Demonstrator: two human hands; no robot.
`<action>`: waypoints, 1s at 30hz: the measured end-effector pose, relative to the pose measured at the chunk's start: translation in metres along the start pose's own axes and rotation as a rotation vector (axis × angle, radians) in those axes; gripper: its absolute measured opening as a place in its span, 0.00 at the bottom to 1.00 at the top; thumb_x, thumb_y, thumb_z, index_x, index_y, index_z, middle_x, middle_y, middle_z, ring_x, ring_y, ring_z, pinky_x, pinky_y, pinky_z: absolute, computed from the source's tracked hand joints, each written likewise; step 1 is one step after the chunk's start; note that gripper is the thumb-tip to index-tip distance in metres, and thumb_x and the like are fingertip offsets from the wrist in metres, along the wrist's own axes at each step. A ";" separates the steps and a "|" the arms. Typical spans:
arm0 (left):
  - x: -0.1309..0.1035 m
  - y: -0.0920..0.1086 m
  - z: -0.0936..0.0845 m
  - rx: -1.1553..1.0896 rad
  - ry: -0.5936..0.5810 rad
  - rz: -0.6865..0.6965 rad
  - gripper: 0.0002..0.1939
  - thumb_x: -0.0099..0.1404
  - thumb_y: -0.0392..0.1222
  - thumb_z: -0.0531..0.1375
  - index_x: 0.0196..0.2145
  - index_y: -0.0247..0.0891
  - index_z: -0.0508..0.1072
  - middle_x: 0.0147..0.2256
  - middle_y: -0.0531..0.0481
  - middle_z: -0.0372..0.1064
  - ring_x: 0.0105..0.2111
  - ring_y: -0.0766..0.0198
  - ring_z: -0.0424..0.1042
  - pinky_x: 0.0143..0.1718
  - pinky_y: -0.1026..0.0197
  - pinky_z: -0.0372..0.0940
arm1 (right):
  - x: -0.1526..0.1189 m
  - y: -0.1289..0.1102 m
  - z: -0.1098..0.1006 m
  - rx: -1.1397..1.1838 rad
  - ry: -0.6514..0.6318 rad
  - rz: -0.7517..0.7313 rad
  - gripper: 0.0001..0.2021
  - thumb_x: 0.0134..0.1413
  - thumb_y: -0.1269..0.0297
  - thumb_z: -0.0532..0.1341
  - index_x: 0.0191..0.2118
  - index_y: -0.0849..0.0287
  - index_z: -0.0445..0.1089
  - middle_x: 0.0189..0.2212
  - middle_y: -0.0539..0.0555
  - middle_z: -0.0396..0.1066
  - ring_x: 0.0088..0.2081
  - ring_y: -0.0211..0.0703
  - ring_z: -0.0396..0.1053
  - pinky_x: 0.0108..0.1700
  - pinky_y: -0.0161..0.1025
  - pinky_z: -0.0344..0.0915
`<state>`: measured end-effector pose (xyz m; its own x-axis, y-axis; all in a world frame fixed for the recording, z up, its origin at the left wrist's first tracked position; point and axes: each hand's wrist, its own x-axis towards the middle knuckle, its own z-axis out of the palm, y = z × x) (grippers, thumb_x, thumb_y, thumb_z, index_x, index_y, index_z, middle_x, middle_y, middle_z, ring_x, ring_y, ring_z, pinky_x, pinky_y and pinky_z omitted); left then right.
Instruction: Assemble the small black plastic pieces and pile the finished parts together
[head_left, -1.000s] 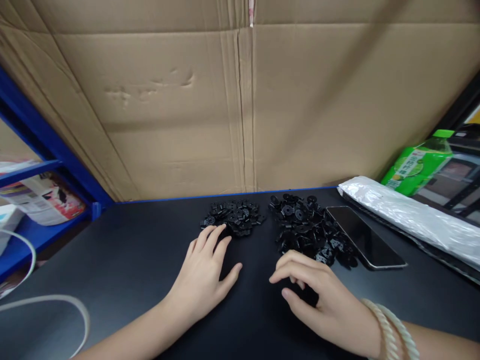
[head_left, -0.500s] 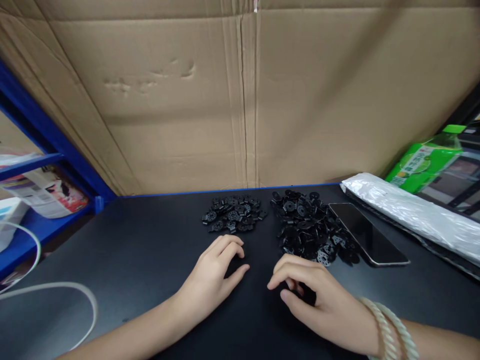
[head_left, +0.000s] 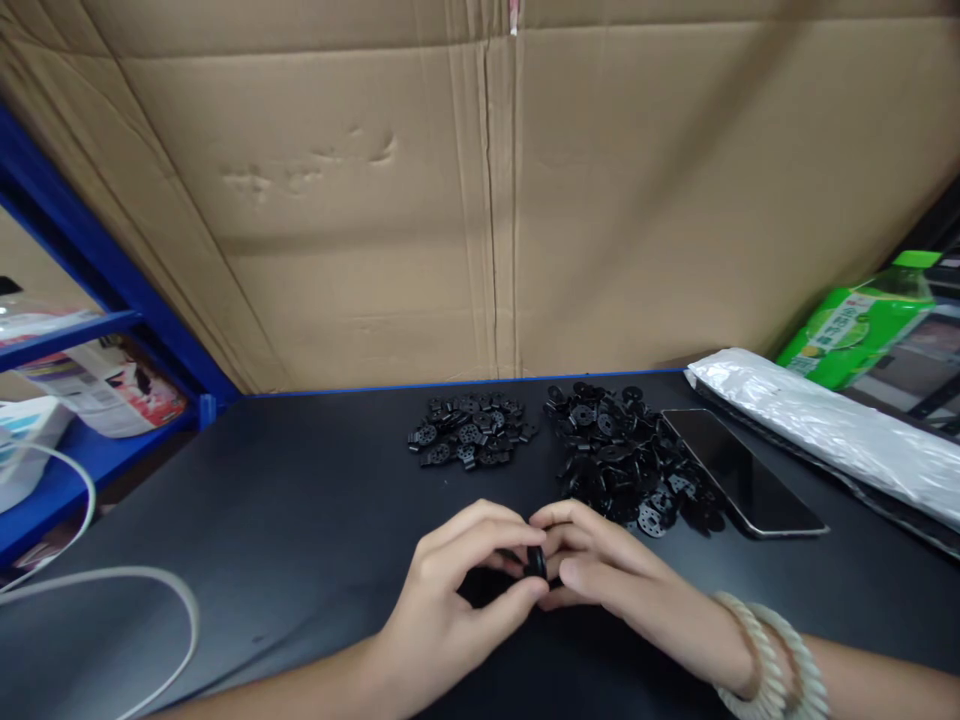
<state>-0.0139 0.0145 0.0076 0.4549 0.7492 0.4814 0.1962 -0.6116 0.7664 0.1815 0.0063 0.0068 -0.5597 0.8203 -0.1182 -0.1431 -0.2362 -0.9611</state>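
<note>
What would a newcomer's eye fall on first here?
Probably the bare left hand pinching a small black part at the front of the black table, the bare right hand close beside it. Beyond them lie a smaller heap of black perforated pieces and, to its right, a larger heap. Next comes the bright green tilted bottle at far right, beyond a long silvery-white package.

Your held part (head_left: 536,562): black
Your bracelets (head_left: 766,655): pale, rope-twist pattern
Your tabletop (head_left: 315,500): black, blue-edged
Bottle label (head_left: 847,335): green

Two twisted, rope-like loops (head_left: 765,645), one cream and one pale green, circle my bare right wrist (head_left: 735,645).
</note>
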 end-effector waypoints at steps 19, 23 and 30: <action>0.001 0.002 0.008 0.002 -0.033 0.035 0.13 0.55 0.27 0.63 0.38 0.38 0.76 0.36 0.45 0.75 0.36 0.59 0.76 0.37 0.62 0.72 | 0.024 -0.001 -0.001 0.253 -0.278 0.131 0.18 0.33 0.80 0.56 0.36 0.62 0.66 0.35 0.50 0.69 0.36 0.37 0.69 0.40 0.39 0.66; 0.001 0.001 0.008 0.007 -0.037 0.047 0.13 0.56 0.27 0.63 0.39 0.38 0.76 0.36 0.46 0.75 0.35 0.60 0.76 0.36 0.62 0.72 | 0.024 0.000 -0.002 0.273 -0.281 0.128 0.17 0.33 0.81 0.55 0.35 0.62 0.66 0.35 0.51 0.70 0.35 0.37 0.70 0.40 0.40 0.66; 0.000 0.001 0.008 0.034 -0.089 0.037 0.13 0.57 0.28 0.62 0.39 0.38 0.76 0.38 0.46 0.73 0.30 0.64 0.74 0.29 0.66 0.70 | 0.024 0.001 -0.004 0.287 -0.290 0.140 0.16 0.35 0.79 0.56 0.35 0.63 0.66 0.35 0.52 0.69 0.35 0.37 0.70 0.40 0.39 0.66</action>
<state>-0.0070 0.0113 0.0052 0.5379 0.7009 0.4683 0.2067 -0.6482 0.7328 0.1713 0.0279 0.0025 -0.7899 0.5997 -0.1282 -0.2478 -0.5034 -0.8277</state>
